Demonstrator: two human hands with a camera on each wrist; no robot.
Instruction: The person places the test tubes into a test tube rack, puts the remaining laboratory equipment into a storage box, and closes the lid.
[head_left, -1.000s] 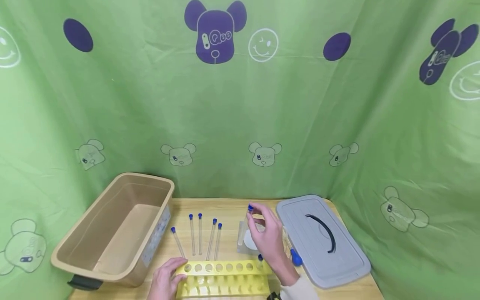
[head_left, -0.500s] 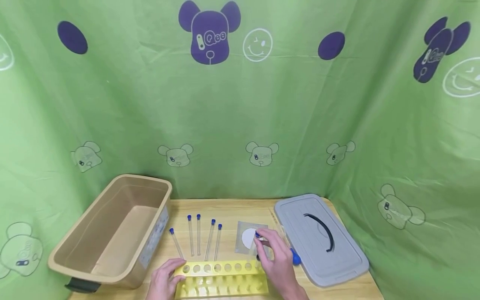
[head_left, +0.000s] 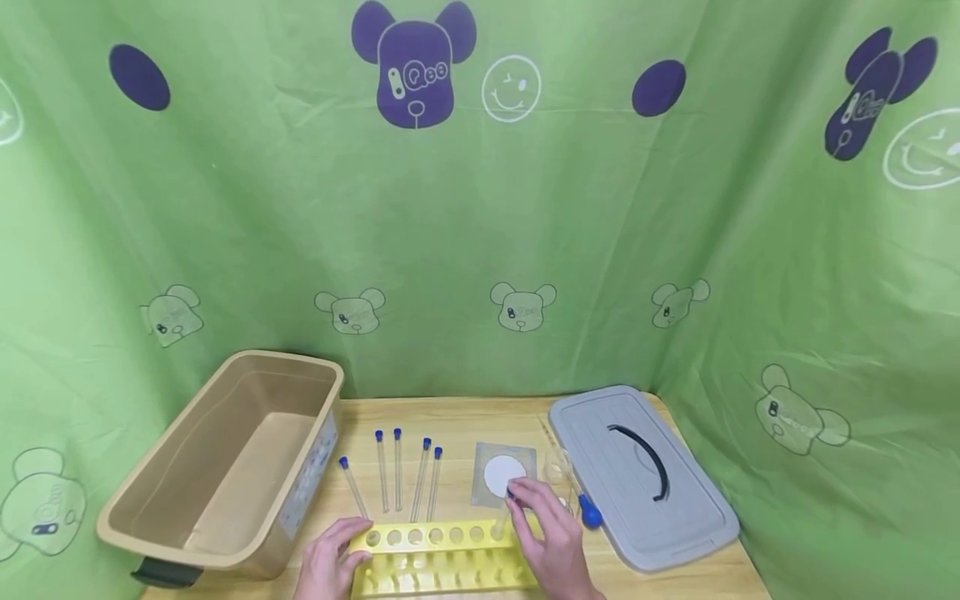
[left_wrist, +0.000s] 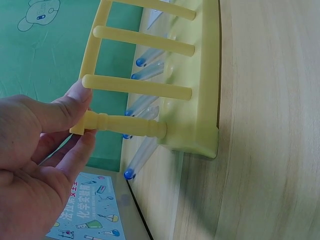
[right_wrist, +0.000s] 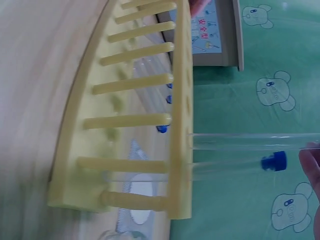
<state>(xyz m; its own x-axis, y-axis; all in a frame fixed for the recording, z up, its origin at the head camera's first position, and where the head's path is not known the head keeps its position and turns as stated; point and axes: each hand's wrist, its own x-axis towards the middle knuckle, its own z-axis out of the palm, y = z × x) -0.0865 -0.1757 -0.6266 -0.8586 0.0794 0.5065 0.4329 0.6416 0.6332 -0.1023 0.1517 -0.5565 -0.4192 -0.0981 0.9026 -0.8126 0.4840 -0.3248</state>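
My left hand [head_left: 330,558] grips the left end of a yellow test tube rack [head_left: 446,571] in the head view; the left wrist view shows thumb and fingers round its top corner. Over the rack's right end, my right hand [head_left: 553,533] pinches a clear test tube [right_wrist: 250,142] near its blue stopper [head_left: 512,493]. The right wrist view has that tube upright, its lower end at the rack's top plate. Just beside it, a second tube with a blue stopper [right_wrist: 274,161] stands in the end hole. Several stoppered test tubes [head_left: 398,471] lie behind the rack.
To the left stands a brown bin [head_left: 292,358], with its grey lid [head_left: 637,467] lying at the right. A wire gauze mat [head_left: 484,458] with a white disc lies behind the rack. Beside the lid are a blue rubber bulb [head_left: 590,512] and clear glassware [head_left: 555,471].
My right hand has come down and nearer with the test tube, from above the gauze mat to the rack's right-hand holes. My left hand keeps its grip on the rack.
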